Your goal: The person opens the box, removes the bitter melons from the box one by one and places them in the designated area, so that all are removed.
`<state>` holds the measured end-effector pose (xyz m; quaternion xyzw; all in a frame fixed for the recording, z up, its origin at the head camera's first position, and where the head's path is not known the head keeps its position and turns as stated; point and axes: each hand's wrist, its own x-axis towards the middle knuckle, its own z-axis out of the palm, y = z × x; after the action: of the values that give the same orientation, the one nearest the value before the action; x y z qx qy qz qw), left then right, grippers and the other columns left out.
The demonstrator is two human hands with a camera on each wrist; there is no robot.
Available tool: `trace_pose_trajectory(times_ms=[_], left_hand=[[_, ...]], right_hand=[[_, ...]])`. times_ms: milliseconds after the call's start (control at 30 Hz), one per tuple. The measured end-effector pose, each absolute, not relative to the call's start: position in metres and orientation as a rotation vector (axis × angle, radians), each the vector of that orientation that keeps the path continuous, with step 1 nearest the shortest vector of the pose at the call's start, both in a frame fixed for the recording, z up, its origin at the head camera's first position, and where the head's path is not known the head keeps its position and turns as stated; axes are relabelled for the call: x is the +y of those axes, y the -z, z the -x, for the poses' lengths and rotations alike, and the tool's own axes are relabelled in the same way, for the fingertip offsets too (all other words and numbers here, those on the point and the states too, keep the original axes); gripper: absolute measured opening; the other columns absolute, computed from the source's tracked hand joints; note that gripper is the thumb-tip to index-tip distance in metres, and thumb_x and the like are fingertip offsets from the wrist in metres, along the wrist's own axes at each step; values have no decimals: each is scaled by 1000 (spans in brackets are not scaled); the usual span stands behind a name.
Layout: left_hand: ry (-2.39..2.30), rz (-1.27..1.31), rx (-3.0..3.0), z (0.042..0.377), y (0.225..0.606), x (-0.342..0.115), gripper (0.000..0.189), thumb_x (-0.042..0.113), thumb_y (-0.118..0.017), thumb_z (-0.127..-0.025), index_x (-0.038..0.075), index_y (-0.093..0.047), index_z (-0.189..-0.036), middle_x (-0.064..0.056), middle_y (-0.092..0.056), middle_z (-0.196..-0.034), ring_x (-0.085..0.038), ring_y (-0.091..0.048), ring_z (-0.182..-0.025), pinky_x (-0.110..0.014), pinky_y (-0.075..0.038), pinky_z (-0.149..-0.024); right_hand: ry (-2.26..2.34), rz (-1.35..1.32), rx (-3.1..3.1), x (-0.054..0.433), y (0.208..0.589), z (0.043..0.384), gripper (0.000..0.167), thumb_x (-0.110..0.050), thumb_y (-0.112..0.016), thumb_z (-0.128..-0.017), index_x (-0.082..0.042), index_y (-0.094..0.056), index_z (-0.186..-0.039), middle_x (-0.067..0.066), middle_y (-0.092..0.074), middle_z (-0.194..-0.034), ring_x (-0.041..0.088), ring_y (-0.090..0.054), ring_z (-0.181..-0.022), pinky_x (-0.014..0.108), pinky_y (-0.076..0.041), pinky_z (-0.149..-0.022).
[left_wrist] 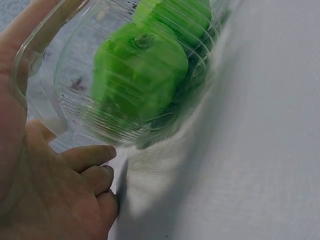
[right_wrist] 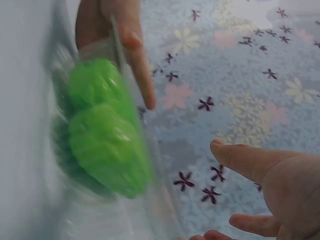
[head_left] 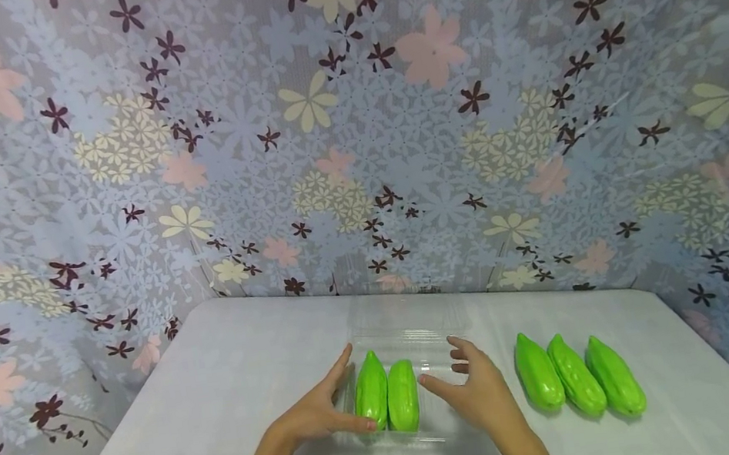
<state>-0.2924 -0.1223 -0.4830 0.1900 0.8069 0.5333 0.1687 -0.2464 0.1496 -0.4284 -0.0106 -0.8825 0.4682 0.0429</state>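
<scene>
A clear plastic container [head_left: 437, 423] stands on the white table, with two glossy green, elongated, ridged fruit-like pieces side by side in its left part. The left one [head_left: 370, 391] has a pointed far end; the right one [head_left: 402, 397] lies beside it. My left hand [head_left: 317, 413] grips the container's left side, its thumb over the near left corner. In the left wrist view, the container's ribbed wall [left_wrist: 125, 132] lies close to the curled fingers. My right hand [head_left: 481, 386] hovers over the container's right side, its fingers spread and holding nothing.
Three similar green pieces lie in a slanting row right of the container: a left one [head_left: 537, 374], a middle one [head_left: 578, 378] and a right one [head_left: 615, 379]. The white table [head_left: 218, 380] ends at a flower-patterned curtain [head_left: 353, 143] behind it.
</scene>
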Motion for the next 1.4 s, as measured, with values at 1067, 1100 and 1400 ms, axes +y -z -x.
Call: trace_pose_trajectory(times_ms=[1067,1100,1400], left_hand=[[-1495,-520,2312,292,479,-122,129,37,-92,-73,26,-2,-164,-21,-16,-165,-42,-13,-150,-69,-13,-114],[-1494,-519,2313,292,479,-122,129,37,-92,-73,26,-2,-164,-21,-16,-165,-42,-14,-150,-69,-13,-114],[-1501,-537,2294,293,479,-122,128,37,-92,-74,25,-2,-164,-22,-15,-165,-42,-13,-150,-68,-14,-115]], right_hand=[[-1671,-18,-2791,118,450,254,86,-31,-87,-80,5,-44,-146,33,-52,-134,46,-62,-111,44,-61,-73],[-1664,-21,-2797,118,450,255,87,-32,-87,-80,5,-44,-146,33,-52,-134,46,-62,-111,44,-61,-73],[-1514,-99,-2871,114,455,258,88,-37,-88,-78,5,-47,-144,29,-59,-127,45,-62,-108,52,-58,-79]])
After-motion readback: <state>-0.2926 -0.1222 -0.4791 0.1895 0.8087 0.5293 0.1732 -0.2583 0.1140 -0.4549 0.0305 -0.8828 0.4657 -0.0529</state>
